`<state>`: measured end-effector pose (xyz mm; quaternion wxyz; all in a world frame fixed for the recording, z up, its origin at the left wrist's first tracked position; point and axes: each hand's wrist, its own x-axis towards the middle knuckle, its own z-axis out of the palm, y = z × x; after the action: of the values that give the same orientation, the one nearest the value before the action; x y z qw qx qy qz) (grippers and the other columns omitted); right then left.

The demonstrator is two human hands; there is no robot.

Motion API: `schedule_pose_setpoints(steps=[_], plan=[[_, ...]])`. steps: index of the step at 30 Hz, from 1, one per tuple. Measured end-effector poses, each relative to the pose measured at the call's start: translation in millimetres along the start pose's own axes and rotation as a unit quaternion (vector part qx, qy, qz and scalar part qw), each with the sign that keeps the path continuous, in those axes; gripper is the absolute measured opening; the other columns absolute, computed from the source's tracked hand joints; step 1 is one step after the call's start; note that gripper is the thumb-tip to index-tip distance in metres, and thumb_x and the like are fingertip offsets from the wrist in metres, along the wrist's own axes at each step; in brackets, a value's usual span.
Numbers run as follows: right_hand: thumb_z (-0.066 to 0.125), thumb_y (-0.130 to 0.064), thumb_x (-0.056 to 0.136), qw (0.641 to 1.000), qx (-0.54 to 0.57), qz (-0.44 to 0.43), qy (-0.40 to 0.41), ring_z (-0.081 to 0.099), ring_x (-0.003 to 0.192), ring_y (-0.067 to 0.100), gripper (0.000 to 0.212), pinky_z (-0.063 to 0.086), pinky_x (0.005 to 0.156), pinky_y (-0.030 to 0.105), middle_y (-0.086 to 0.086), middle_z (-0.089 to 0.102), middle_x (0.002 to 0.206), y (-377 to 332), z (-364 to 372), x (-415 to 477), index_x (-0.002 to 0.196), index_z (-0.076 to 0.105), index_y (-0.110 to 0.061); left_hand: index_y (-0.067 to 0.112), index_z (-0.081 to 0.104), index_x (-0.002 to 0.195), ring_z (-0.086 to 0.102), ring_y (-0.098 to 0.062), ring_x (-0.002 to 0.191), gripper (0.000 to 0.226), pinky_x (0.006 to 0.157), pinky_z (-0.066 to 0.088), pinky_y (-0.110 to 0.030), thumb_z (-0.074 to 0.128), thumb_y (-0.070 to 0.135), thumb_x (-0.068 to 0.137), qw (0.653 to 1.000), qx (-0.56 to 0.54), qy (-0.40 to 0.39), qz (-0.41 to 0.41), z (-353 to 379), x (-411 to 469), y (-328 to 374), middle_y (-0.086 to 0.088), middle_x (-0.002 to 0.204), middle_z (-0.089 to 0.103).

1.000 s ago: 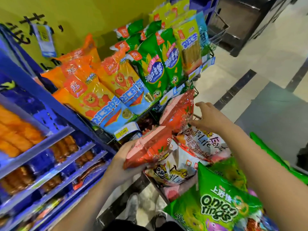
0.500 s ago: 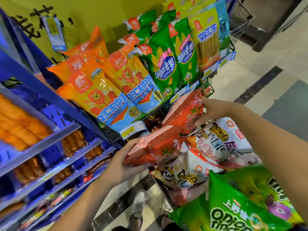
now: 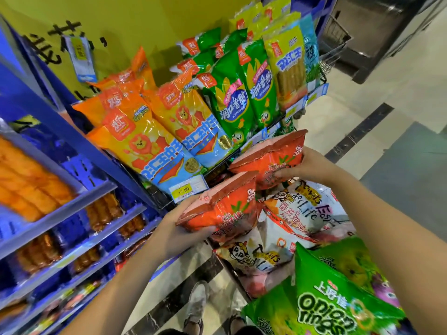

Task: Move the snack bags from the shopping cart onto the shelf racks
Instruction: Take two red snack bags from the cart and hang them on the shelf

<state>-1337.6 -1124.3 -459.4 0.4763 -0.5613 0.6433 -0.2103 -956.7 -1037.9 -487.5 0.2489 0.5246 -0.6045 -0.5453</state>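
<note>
My left hand (image 3: 177, 229) grips a red snack bag (image 3: 221, 205) from below, held over the near edge of the cart. My right hand (image 3: 307, 165) holds a second red snack bag (image 3: 271, 157) a little higher, close to the wire rack's front edge. Below them the cart holds white chip bags (image 3: 302, 211) and a green onion rings bag (image 3: 324, 303). Only a dark strip of the cart's rim shows under the bags.
The wire rack (image 3: 294, 110) carries orange sausage packs (image 3: 145, 143) and green corn sausage packs (image 3: 232, 100) with a yellow price tag (image 3: 183, 189). Blue shelves (image 3: 65, 209) of sausages stand on the left. Tiled floor (image 3: 387, 93) lies to the right; my shoes (image 3: 197, 308) show below.
Both hands have lifted their red bags upward and toward the rack. The right hand has closed more firmly around its bag, and the view has tilted slightly.
</note>
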Motion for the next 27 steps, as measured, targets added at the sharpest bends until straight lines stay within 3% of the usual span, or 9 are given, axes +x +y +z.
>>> schedule_pose_setpoints(steps=[5, 7, 9, 12, 14, 18, 21, 24, 27], plan=[[0.091, -0.02, 0.075, 0.991, 0.093, -0.014, 0.094, 0.072, 0.101, 0.005, 0.058, 0.055, 0.083, 0.018, -0.009, 0.075, 0.114, -18, -13, -35, 0.125, 0.062, -0.025, 0.024, 0.057, 0.13, 0.066, 0.013, 0.095, 0.064, 0.081, 0.048, -0.005, 0.089, 0.007, 0.077, 0.998, 0.033, 0.009, 0.048, -3, -3, 27, 0.035, 0.106, 0.07], [0.091, -0.028, 0.075, 0.987, 0.108, -0.026, 0.119, 0.074, 0.102, 0.02, 0.059, 0.06, 0.088, 0.036, -0.004, 0.077, 0.114, -24, -15, -49, 0.126, 0.063, -0.026, 0.03, 0.058, 0.13, 0.064, 0.014, 0.105, 0.063, 0.088, 0.046, -0.005, 0.091, 0.025, 0.076, 0.996, 0.042, 0.019, 0.078, -6, -6, 38, 0.038, 0.114, 0.067], [0.094, -0.036, 0.07, 0.981, 0.13, -0.038, 0.142, 0.075, 0.093, 0.035, 0.061, 0.062, 0.079, 0.047, 0.002, 0.078, 0.112, -30, -17, -62, 0.122, 0.065, -0.027, 0.042, 0.06, 0.131, 0.061, 0.008, 0.12, 0.062, 0.1, 0.048, -0.016, 0.084, 0.053, 0.074, 0.993, 0.055, 0.019, 0.106, -12, -9, 49, 0.034, 0.128, 0.063], [0.089, -0.031, 0.069, 0.963, 0.177, -0.065, 0.191, 0.076, 0.093, 0.015, 0.06, 0.06, 0.072, 0.024, 0.0, 0.077, 0.116, -49, -15, -84, 0.123, 0.064, -0.024, 0.054, 0.057, 0.131, 0.059, 0.001, 0.128, 0.067, 0.11, 0.048, -0.035, 0.075, 0.076, 0.071, 0.989, 0.071, 0.015, 0.13, -21, -10, 59, 0.027, 0.136, 0.061], [0.086, -0.03, 0.071, 0.954, 0.197, -0.073, 0.212, 0.075, 0.1, 0.01, 0.057, 0.057, 0.078, 0.019, -0.007, 0.077, 0.113, -62, -14, -99, 0.123, 0.063, -0.027, 0.063, 0.057, 0.125, 0.06, 0.004, 0.123, 0.058, 0.108, 0.049, -0.033, 0.076, 0.074, 0.07, 0.986, 0.077, 0.013, 0.145, -25, -11, 70, 0.029, 0.131, 0.063], [0.081, -0.036, 0.075, 0.936, 0.22, -0.078, 0.263, 0.075, 0.097, 0.011, 0.059, 0.057, 0.076, 0.02, -0.01, 0.078, 0.107, -82, -8, -123, 0.128, 0.061, -0.023, 0.072, 0.059, 0.111, 0.063, 0.011, 0.113, 0.045, 0.098, 0.05, -0.018, 0.074, 0.066, 0.069, 0.987, 0.058, 0.013, 0.148, -36, -13, 87, 0.037, 0.118, 0.067], [0.082, -0.037, 0.079, 0.926, 0.237, -0.072, 0.286, 0.076, 0.096, 0.011, 0.061, 0.058, 0.071, 0.018, -0.004, 0.077, 0.113, -93, 0, -138, 0.133, 0.059, -0.021, 0.058, 0.07, 0.105, 0.064, 0.017, 0.102, 0.041, 0.088, 0.05, -0.01, 0.07, 0.069, 0.065, 0.991, 0.015, 0.026, 0.133, -50, -12, 94, 0.041, 0.106, 0.069], [0.08, -0.026, 0.086, 0.92, 0.248, -0.058, 0.297, 0.077, 0.088, 0.01, 0.051, 0.058, 0.064, 0.016, -0.002, 0.076, 0.11, -108, 11, -151, 0.131, 0.059, -0.018, 0.038, 0.068, 0.111, 0.065, 0.012, 0.103, 0.058, 0.095, 0.051, -0.025, 0.069, 0.074, 0.065, 0.991, -0.027, 0.048, 0.123, -65, -9, 96, 0.029, 0.109, 0.073], [0.08, -0.025, 0.085, 0.918, 0.243, -0.052, 0.309, 0.077, 0.087, 0.011, 0.049, 0.06, 0.068, 0.021, -0.004, 0.077, 0.107, -119, 22, -160, 0.129, 0.058, -0.02, 0.04, 0.066, 0.113, 0.067, 0.007, 0.107, 0.057, 0.105, 0.05, -0.04, 0.073, 0.078, 0.071, 0.991, -0.082, 0.051, 0.096, -78, -9, 99, 0.029, 0.113, 0.073]])
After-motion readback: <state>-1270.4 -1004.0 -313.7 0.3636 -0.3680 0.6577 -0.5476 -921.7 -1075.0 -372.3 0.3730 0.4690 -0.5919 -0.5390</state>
